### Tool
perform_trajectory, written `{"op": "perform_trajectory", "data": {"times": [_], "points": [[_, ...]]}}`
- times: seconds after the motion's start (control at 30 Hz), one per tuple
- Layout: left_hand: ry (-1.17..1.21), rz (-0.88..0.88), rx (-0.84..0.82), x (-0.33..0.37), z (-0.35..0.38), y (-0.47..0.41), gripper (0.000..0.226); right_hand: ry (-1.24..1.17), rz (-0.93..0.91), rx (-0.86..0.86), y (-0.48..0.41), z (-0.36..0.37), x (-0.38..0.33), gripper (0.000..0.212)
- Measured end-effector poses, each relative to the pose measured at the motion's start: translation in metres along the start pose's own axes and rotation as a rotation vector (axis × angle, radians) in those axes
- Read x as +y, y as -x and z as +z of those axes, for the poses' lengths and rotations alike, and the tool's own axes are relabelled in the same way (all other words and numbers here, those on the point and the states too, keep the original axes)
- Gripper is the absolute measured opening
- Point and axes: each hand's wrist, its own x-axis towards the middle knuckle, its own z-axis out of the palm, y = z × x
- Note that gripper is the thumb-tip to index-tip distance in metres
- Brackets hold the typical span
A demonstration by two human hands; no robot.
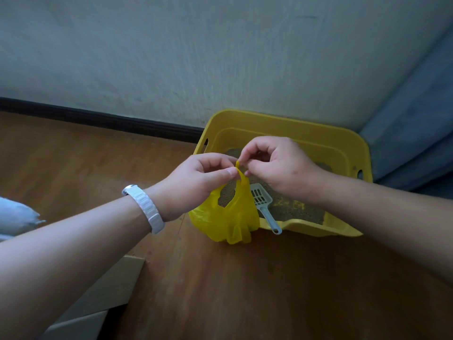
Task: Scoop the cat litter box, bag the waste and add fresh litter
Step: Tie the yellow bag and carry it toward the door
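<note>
A small yellow plastic bag (235, 217) hangs in the air in front of the yellow litter box (318, 141). My left hand (198, 180) pinches one bag handle between thumb and fingers. My right hand (277, 165) pinches the other handle right beside it, the two handles meeting at the fingertips. The box holds brownish litter (294, 207). A pale blue-grey slotted scoop (263, 204) lies in the litter, its handle resting over the box's low front rim. A white watch sits on my left wrist.
The box stands on a wooden floor (245, 290) against a pale wall with a dark skirting board. A blue fabric surface (416, 143) rises at the right. A grey bag corner (17, 219) shows at the left edge, and flat cardboard (105, 290) lies at the lower left.
</note>
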Motion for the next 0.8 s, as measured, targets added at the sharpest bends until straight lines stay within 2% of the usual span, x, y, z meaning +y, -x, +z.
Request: {"op": "perform_trajectory", "data": {"times": [0.17, 0.27, 0.47, 0.57, 0.73, 0.8], "points": [[-0.017, -0.054, 0.077, 0.003, 0.005, -0.005, 0.018, -0.032, 0.031, -0.083, 0.001, -0.002, -0.002, 0.008], [0.011, -0.099, 0.137, 0.004, 0.005, -0.006, 0.016, -0.046, 0.034, -0.137, 0.001, -0.004, 0.002, 0.013], [0.029, -0.134, 0.206, 0.001, 0.008, -0.009, 0.009, 0.145, 0.035, -0.094, -0.002, -0.001, 0.015, 0.004], [0.025, -0.139, 0.178, 0.001, 0.006, -0.008, 0.010, 0.200, 0.035, -0.092, -0.006, 0.000, 0.016, 0.010], [0.142, -0.139, 0.219, -0.001, 0.003, -0.012, 0.007, 0.070, 0.101, -0.120, -0.007, -0.002, 0.015, 0.007], [0.129, -0.136, 0.261, -0.002, -0.002, -0.015, 0.015, 0.016, 0.112, -0.122, -0.009, -0.005, 0.014, 0.008]]}}
